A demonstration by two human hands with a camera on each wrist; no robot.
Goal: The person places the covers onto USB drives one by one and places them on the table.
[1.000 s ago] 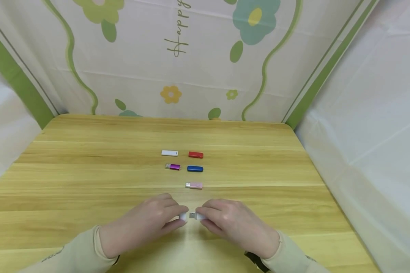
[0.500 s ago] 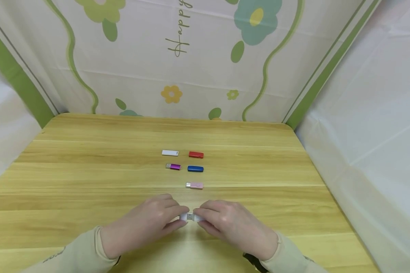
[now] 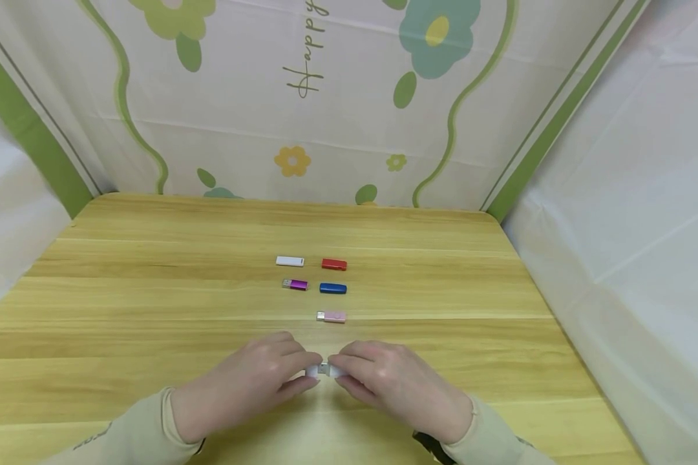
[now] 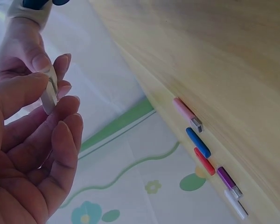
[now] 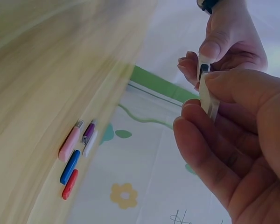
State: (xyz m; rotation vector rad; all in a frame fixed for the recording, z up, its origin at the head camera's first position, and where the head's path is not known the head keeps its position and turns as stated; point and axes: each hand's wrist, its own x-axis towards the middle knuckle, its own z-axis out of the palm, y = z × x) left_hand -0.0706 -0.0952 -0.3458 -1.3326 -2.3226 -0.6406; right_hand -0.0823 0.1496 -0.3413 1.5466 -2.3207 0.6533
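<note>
Near the front of the table, my left hand (image 3: 256,374) pinches a small white cap (image 3: 311,371) between thumb and fingers. Facing it, my right hand (image 3: 398,378) pinches a white USB flash drive (image 3: 337,371). The drive's metal plug (image 3: 324,369) points left and meets the cap's mouth. Part of the plug still shows between the two white pieces; how deep it sits cannot be told. In the right wrist view, the white drive body (image 5: 208,99) lies between thumb and fingers, in line with the cap (image 5: 204,65). Fingers cover much of both pieces.
Beyond the hands lie a pink flash drive (image 3: 334,317), a blue one (image 3: 333,289), a purple one (image 3: 298,285), a red one (image 3: 334,265) and a white one (image 3: 289,261). A floral cloth (image 3: 349,129) hangs behind the wooden table (image 3: 151,258).
My right hand has moved slightly left with the flash drive, closing the gap between its plug and the cap. The left hand stays nearly still, and the other drives have not moved.
</note>
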